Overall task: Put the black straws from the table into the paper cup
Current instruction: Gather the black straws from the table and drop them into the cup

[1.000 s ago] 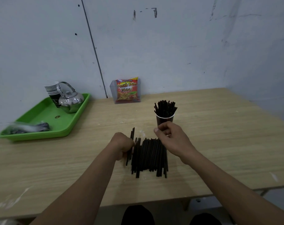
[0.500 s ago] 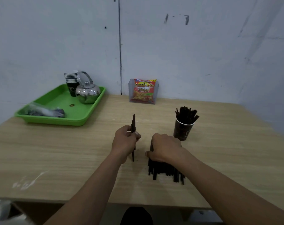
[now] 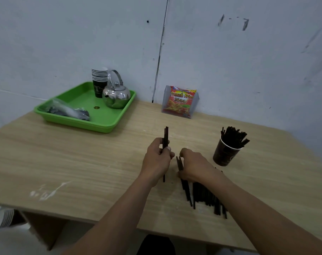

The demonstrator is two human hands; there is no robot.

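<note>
A pile of black straws (image 3: 204,195) lies on the wooden table (image 3: 82,162) near its front edge. My right hand (image 3: 195,166) rests on the far end of the pile, fingers curled around a few straws. My left hand (image 3: 156,159) is to the left of the pile and holds a small bunch of black straws (image 3: 165,135) nearly upright, their tips sticking out above the fist. The dark paper cup (image 3: 224,153) stands to the right of my right hand, with several black straws in it.
A green tray (image 3: 117,120) at the back left carries a metal teapot (image 3: 117,95), a stack of paper cups (image 3: 99,81) and a plastic bag (image 3: 68,111). A snack packet in a clear holder (image 3: 181,102) leans against the wall.
The view has swung to the left, so the cup and pile sit further right. My left hand lifted its bunch of straws upright. My right hand came down onto the pile.
</note>
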